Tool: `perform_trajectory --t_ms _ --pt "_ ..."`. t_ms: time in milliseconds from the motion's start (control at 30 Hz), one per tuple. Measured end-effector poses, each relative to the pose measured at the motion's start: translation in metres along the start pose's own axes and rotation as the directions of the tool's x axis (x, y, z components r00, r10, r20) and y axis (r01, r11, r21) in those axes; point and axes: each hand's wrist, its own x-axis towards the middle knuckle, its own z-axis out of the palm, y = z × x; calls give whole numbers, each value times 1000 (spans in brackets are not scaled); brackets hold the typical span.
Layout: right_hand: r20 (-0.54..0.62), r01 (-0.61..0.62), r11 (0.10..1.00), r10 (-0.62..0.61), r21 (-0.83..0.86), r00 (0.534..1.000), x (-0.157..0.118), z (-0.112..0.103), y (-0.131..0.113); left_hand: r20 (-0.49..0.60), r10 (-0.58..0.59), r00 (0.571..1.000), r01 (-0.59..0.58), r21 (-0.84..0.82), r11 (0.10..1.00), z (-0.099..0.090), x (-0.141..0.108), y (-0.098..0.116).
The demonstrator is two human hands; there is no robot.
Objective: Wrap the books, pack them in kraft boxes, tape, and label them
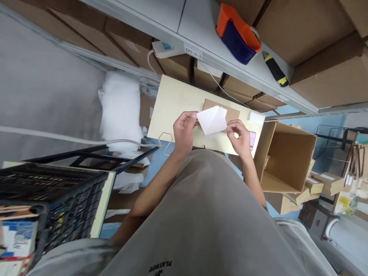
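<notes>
A folded white paper is held up between my two hands, above a small flat brown cardboard box on the cream tabletop. My left hand pinches the paper's left corner between thumb and fingers. At the lower right corner, my right hand grips it with closed fingertips. Part of the box is hidden behind the paper. Just right of my right hand, a phone with a pink screen lies at the table's edge.
An open cardboard box stands right of the table. Above it runs a grey shelf with an orange and blue tape dispenser and a black and yellow cutter. White wrapping and a black crate are at left.
</notes>
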Motion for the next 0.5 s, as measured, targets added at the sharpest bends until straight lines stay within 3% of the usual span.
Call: perform_trajectory --t_ms 133,233,300,400,500 --pt "10 -62 995 63 -76 998 14 2 31 -231 -110 967 57 -224 973 -35 21 -24" --pt "-24 -130 988 129 -86 991 26 9 48 -381 -97 919 -7 -263 965 -78 35 -31" --pt "-53 -184 980 181 -80 982 37 19 54 -496 -65 866 -79 -264 961 -111 43 -32" --pt "-31 -235 968 233 -83 972 59 50 57 -635 -7 773 -160 -205 965 -159 49 -28" --pt "151 -214 974 222 -68 963 87 104 55 -693 21 721 -153 -129 980 -194 45 -23"
